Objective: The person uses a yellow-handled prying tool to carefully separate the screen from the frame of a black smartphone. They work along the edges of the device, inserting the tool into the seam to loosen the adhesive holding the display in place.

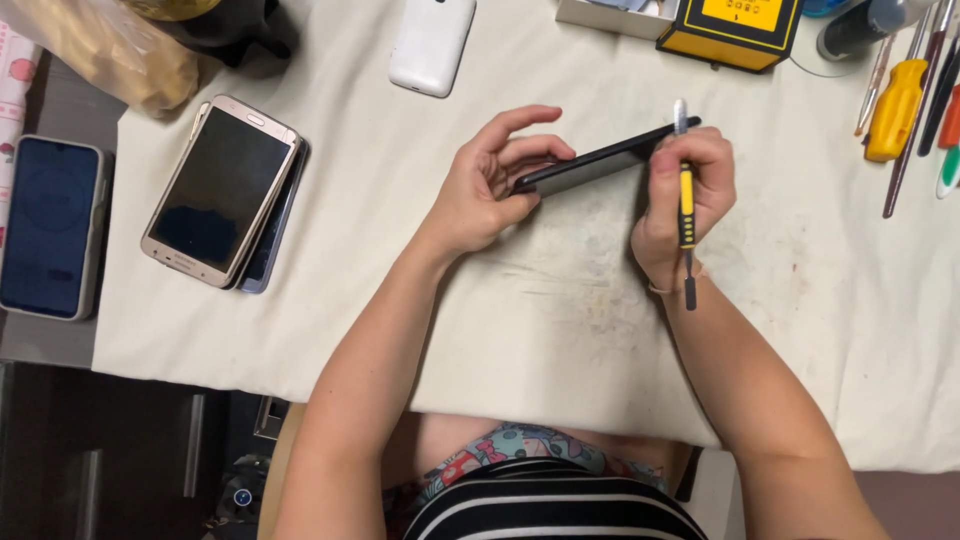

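Cream cloth covers the table (560, 330), and above its stained middle the left hand (490, 185) pinches one end of a black smartphone (600, 160), likely slick, thin and fragile, best held by its edges, while the right hand (690, 190) clasps a yellow-handled screwdriver (686, 200) at its other end.

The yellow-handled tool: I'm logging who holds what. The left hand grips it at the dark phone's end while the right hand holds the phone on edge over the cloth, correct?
Not quite: the hands are swapped. In the head view the right hand grips the yellow-handled tool at the dark phone's end, while the left hand holds the phone on edge over the cloth.
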